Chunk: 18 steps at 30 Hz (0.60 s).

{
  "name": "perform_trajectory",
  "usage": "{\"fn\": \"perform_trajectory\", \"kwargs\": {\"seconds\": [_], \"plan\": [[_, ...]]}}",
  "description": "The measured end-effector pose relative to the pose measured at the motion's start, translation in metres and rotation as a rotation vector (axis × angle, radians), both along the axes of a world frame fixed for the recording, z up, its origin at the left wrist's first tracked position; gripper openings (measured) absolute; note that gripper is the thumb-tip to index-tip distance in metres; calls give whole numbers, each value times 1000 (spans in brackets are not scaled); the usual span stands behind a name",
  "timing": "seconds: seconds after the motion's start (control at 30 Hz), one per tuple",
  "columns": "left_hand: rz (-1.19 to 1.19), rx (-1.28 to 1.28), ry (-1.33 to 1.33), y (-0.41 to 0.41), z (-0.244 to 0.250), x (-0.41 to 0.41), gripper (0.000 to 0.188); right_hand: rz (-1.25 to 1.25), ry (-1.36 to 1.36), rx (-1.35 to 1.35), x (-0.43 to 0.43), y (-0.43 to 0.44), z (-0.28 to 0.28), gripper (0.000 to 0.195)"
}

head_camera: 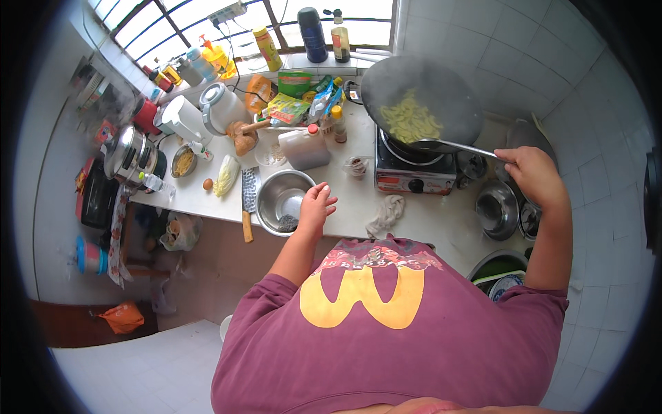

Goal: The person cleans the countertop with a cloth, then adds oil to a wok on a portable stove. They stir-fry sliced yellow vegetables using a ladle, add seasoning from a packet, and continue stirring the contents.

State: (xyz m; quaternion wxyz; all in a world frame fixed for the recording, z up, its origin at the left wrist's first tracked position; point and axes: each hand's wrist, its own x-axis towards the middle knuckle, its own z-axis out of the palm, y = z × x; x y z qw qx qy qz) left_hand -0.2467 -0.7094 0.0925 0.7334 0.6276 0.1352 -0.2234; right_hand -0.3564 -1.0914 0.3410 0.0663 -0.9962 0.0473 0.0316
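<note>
My right hand (532, 171) grips the handle of a metal spatula or ladle (478, 150). The tool's head reaches into the dark wok (382, 93), at the near edge of sliced pale green vegetables (411, 119). Steam rises from the wok, which sits over a portable gas stove (414, 178). My left hand (316, 204) is raised beside the rim of a stainless steel bowl (269, 189), fingers loosely bent and apart, with nothing seen in them. A grey steel-wool scourer (287, 223) lies inside that bowl.
A cleaver (249, 194) lies left of the bowl, its wooden handle past the counter edge. Near it are napa cabbage (226, 176) and an egg (208, 184). A plastic jug (305, 147) stands behind the bowl. A cloth (387, 215) and steel basin (497, 209) flank the stove's front.
</note>
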Motion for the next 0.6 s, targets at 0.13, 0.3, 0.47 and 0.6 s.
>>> {"fn": "perform_trajectory", "kwargs": {"seconds": [0.13, 0.3, 0.47, 0.6], "plan": [[-33, -13, -2, -6, -2, -1, 45, -64, -49, -137, 21, 3, -35, 30], [-36, -17, -28, -1, 2, -3, 44, -230, -154, -196, 69, -12, -104, 36], [-3, 0, -12, 11, 2, -11, 44, -180, -171, -3, 108, -15, -156, 41], [14, 5, 14, 21, -10, -17, 43, -51, -208, 288, 104, -13, -147, 42]]}}
